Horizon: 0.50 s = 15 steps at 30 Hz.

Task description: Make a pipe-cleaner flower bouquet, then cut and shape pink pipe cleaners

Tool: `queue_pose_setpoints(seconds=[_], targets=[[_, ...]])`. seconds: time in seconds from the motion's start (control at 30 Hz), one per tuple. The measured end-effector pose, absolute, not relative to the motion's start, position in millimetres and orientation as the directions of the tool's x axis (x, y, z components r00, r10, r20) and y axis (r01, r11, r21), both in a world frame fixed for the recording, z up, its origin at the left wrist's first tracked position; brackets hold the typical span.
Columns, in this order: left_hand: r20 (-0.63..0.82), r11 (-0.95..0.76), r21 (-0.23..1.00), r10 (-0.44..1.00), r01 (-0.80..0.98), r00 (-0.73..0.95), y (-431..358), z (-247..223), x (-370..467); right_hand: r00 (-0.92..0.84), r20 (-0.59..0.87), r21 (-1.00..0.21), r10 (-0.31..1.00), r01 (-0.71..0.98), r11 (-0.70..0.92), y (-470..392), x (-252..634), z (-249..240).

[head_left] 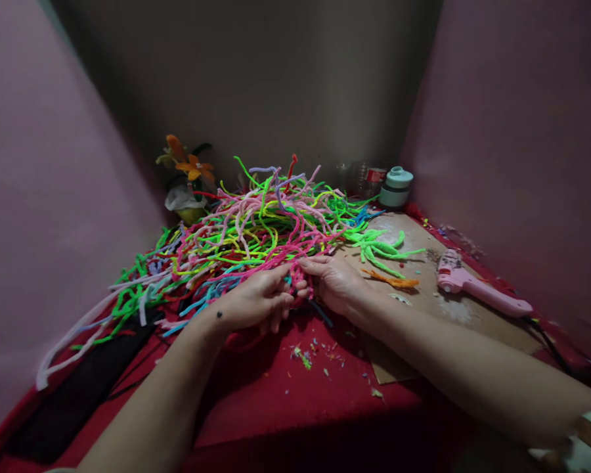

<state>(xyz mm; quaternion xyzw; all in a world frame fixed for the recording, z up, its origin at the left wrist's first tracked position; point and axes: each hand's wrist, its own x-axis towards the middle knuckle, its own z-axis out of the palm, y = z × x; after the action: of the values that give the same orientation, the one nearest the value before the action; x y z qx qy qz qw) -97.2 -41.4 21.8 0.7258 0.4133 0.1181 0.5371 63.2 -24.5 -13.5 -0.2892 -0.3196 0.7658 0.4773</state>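
Observation:
A large tangled heap of fuzzy craft stems (256,220) in green, pink, yellow, red and blue covers the back of the red cloth. At its front edge, my left hand (263,299) and my right hand (332,282) are close together. Between them is a small bunch of bright pink stems (297,279). The fingers of my left hand are curled around its left side. My right thumb and forefinger pinch its upper right side. The ends of the bunch are partly hidden by the fingers.
A pink glue gun (482,292) lies on a brown board (458,328) at the right, near an orange piece (390,280) and green stems (374,249). Behind stands a teal-lidded jar (396,187). An orange flower (194,167) is back left. Scraps (305,358) dot the red cloth (276,407).

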Motion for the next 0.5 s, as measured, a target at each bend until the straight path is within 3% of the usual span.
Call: queue_pose_setpoints(seconds=[0.07, 0.13, 0.23, 0.3, 0.43, 0.5], targets=[[-0.258, -0.132, 0.859, 0.724, 0.495, 0.64, -40, 17, -96, -0.363, -0.191, -0.751, 0.912, -0.544, -0.374, -26, 62, -13], [-0.136, -0.277, 0.795, 0.786, 0.54, 0.603, -40, 11, -93, -0.378, -0.223, -0.732, 0.898, -0.544, -0.411, -26, 61, -12], [0.096, -0.471, 0.569, 0.852, 0.675, 0.514, -39, 4, -87, -0.39, -0.252, -0.703, 0.886, -0.555, -0.444, -26, 61, -11], [0.144, -0.498, 0.472, 0.857, 0.727, 0.494, -39, 2, -85, -0.391, -0.226, -0.695, 0.892, -0.577, -0.429, -26, 62, -11], [0.14, -0.475, 0.608, 0.853, 0.637, 0.503, -38, 4, -89, -0.366, -0.209, -0.699, 0.907, -0.593, -0.4, -24, 64, -12], [0.028, -0.411, 0.7, 0.833, 0.584, 0.553, -39, 7, -92, -0.348, -0.225, -0.7, 0.91, -0.592, -0.399, -24, 64, -12]])
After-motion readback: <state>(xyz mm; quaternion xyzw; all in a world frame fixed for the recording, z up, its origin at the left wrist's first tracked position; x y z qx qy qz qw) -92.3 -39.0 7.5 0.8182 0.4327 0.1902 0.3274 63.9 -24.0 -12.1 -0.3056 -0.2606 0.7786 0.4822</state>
